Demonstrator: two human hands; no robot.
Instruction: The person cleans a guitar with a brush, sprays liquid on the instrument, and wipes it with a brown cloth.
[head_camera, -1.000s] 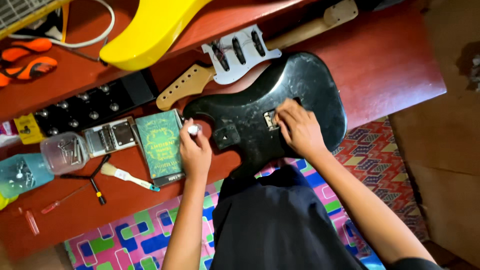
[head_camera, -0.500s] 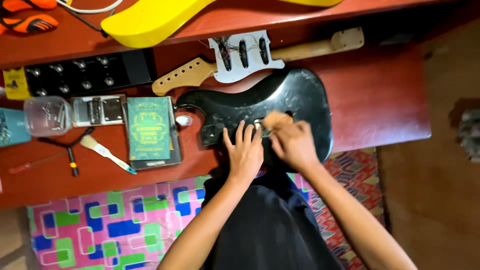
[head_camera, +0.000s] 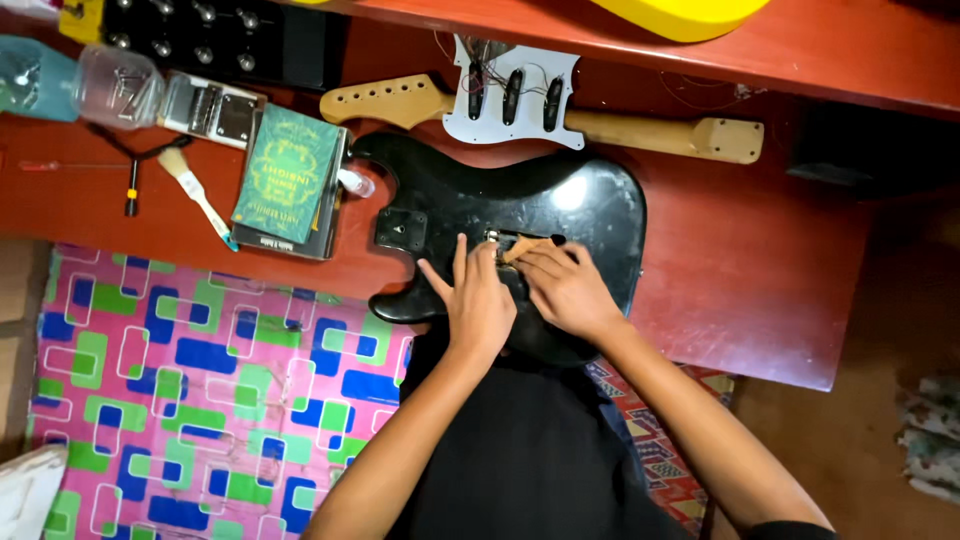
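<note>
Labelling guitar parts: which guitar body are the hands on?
The glossy black electric guitar body on the red table, under both hands; the yellow guitar body sits untouched on the shelf at the top edge.

Glossy black guitar body (head_camera: 520, 200), green book (head_camera: 285, 175), red-brown table (head_camera: 760, 260)

Counted on the red worktop (head_camera: 780, 290): one black guitar body (head_camera: 560, 205), one wooden guitar neck (head_camera: 640, 130), one white pickguard (head_camera: 512, 95) carrying three black pickups, one green book (head_camera: 285, 175), one small brush (head_camera: 195, 190), one clear plastic container (head_camera: 115, 85), one metal bridge plate (head_camera: 215, 110). Two hands, left hand (head_camera: 478, 305) and right hand (head_camera: 568, 290), both on the body. One patterned mat (head_camera: 200, 380) below.
</note>
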